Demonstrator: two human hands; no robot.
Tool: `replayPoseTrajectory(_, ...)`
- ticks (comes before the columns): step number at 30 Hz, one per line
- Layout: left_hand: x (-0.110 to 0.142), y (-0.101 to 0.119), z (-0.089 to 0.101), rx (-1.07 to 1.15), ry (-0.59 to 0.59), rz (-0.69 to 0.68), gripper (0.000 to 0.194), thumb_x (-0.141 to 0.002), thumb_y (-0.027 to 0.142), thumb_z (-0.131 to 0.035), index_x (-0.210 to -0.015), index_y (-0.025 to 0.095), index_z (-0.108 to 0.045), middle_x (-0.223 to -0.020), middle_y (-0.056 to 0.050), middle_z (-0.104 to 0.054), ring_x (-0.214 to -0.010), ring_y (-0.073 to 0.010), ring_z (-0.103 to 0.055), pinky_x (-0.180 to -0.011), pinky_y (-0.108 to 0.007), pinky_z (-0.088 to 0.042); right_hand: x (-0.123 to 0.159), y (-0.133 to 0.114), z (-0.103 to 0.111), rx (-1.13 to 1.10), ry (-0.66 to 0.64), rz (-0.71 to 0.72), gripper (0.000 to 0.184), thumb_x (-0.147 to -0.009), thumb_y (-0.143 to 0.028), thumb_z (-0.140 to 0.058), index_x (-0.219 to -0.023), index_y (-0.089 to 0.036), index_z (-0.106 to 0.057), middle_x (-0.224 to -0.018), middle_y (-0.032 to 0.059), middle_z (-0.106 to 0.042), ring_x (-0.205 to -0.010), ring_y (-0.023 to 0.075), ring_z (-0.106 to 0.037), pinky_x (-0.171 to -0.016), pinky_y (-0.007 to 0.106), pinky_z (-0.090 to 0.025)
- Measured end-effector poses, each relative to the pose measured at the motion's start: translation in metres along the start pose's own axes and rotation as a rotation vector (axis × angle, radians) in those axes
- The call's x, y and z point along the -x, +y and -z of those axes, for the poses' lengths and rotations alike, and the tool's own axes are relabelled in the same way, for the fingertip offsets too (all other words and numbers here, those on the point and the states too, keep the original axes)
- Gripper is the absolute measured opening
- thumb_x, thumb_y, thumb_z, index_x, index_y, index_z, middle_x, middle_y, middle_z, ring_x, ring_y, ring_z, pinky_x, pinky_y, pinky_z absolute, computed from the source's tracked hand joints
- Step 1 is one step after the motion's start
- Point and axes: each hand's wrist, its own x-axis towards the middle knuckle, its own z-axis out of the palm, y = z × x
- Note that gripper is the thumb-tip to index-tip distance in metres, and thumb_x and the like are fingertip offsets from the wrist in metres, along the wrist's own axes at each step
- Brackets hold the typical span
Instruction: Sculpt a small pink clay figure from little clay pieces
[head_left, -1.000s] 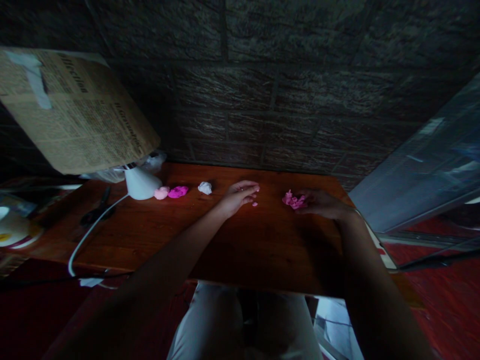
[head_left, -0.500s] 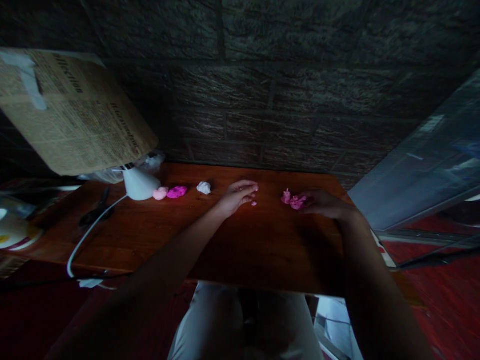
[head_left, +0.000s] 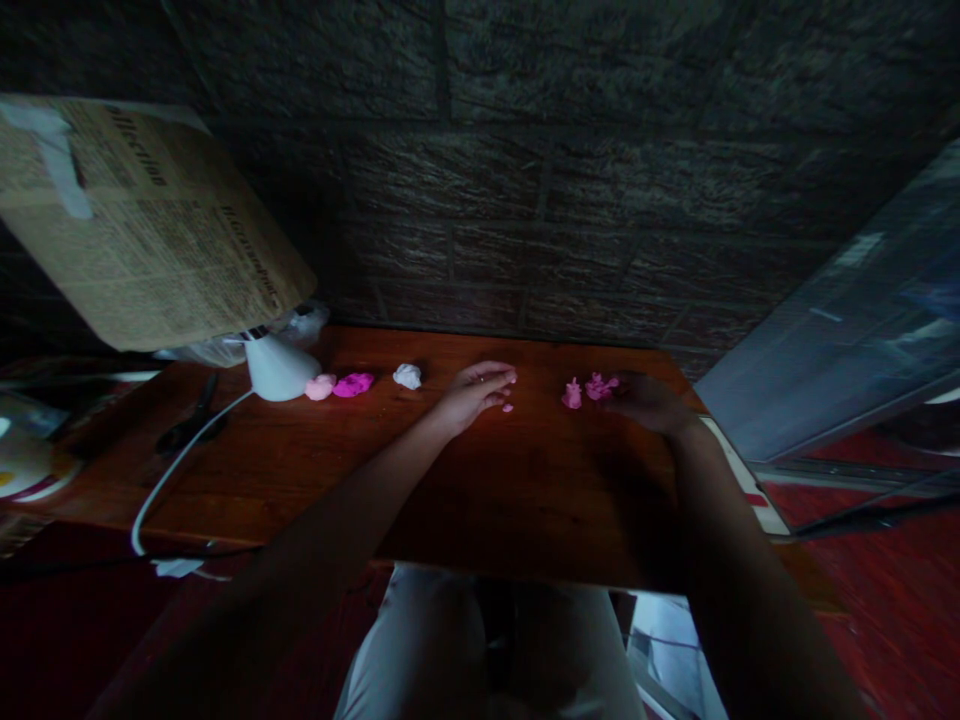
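My right hand (head_left: 643, 402) is closed on a ruffled pink piece of modelling clay (head_left: 600, 386), near the table's right end. Just left of it a second pink clay piece (head_left: 572, 394) stands on the wood with a narrow tip pointing up. My left hand (head_left: 476, 396) rests near the middle of the table, thumb and fingers pinched together. Whatever lies between its fingertips is too small to make out. A tiny pink clay bit (head_left: 508, 408) sits right below those fingertips.
A white clay lump (head_left: 407, 376), a magenta lump (head_left: 353, 385) and a pale pink lump (head_left: 321, 387) lie left by the lamp base (head_left: 279, 368). Scissors (head_left: 191, 420) and a white cord (head_left: 169, 470) are further left. A brick wall (head_left: 487, 250) rises behind the wooden table (head_left: 510, 490).
My right hand has drawn the ruffled pink clay piece back and slightly right, apart from the standing one, which stays on the table. My left hand has hardly moved.
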Motion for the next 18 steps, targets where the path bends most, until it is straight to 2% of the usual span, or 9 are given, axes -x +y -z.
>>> replayPoseTrajectory(9,-0.001,-0.001,0.0,-0.011,0.002,-0.004,0.02,-0.073,0.015,-0.08,-0.09,0.013,-0.07,-0.083,-0.002,-0.067,-0.066,-0.0088,-0.06,-0.063,-0.026,-0.055,0.0,-0.01,-0.003,0.03,0.02,-0.004,0.017,-0.079,-0.036,-0.068,-0.087,-0.023,-0.073,-0.089,0.0053,-0.079,-0.083,0.0253,-0.074,-0.07,0.03,-0.055)
replayPoseTrajectory(18,0.001,0.0,-0.001,-0.005,-0.001,-0.001,0.021,-0.071,0.015,-0.08,-0.089,0.012,-0.07,-0.083,-0.002,-0.067,-0.065,-0.0089,-0.06,-0.062,-0.026,-0.056,0.001,-0.012,-0.004,-0.007,0.006,0.008,0.021,-0.074,-0.034,-0.074,-0.09,-0.021,-0.073,-0.086,0.0049,-0.079,-0.08,0.025,-0.073,-0.072,0.031,-0.056)
